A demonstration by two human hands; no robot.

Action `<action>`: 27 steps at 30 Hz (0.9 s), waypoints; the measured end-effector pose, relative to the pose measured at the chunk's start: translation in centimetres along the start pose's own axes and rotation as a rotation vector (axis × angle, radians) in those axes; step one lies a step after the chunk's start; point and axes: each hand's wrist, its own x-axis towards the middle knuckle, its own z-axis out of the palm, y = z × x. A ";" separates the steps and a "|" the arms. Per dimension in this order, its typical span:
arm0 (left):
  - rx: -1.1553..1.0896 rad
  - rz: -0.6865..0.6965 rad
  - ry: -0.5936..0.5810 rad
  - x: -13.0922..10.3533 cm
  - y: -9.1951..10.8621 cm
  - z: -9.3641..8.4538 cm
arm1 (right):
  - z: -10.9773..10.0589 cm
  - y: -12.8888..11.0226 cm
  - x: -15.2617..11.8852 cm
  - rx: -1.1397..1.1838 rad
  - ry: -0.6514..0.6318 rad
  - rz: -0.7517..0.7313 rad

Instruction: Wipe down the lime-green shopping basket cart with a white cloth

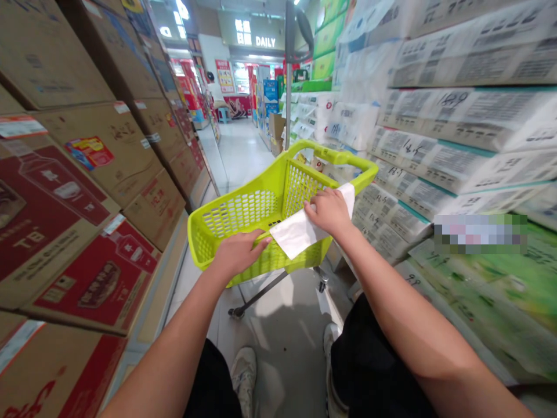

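A yellow-green shopping cart (pixel 243 203) stands in front of me, its perforated basket on a grey wheeled frame. My left hand (pixel 239 252) grips the near rim toward the left, fingers curled over it and thumb lying along it. My right hand (pixel 328 210) presses a white cloth (pixel 300 232) onto the rim farther right, fingers bent over it. Part of the cloth hangs down the basket's near side; another part sticks out beyond my right hand. A few dark marks show on the basket floor. The cart's grey upright pole (pixel 289 104) rises behind it.
Stacked cardboard boxes (pixel 108 151) line the left side, close to my left arm. Piles of plastic-wrapped paper packs (pixel 418 139) crowd the right. A pale tiled aisle floor (pixel 243 145) runs ahead toward a blue stool (pixel 223 113) and lit shop signs.
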 end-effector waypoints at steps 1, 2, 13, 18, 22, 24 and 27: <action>0.018 0.007 0.000 0.1 0.2 0.0 | 0.1 0.0 -0.1 -0.009 0.014 0.014; 0.030 0.016 0.007 0.1 0.4 0.0 | 0.2 -0.3 -0.2 -0.010 0.016 0.002; 0.015 0.050 0.000 0.3 -0.3 -0.1 | 0.3 -0.8 -0.6 0.040 0.013 -0.064; 0.083 0.063 0.029 0.1 -0.1 0.2 | 0.3 0.9 -0.1 -0.022 0.100 0.020; 0.083 0.052 0.034 0.1 0.0 0.1 | 0.8 -3.7 -1.8 0.022 0.007 -0.186; 0.054 0.054 0.038 0.1 -0.4 0.1 | 0.7 -5.1 -2.2 0.064 -0.021 -0.257; -0.001 0.073 0.040 0.1 -1.2 0.1 | 0.4 -4.0 -1.6 0.074 -0.032 -0.201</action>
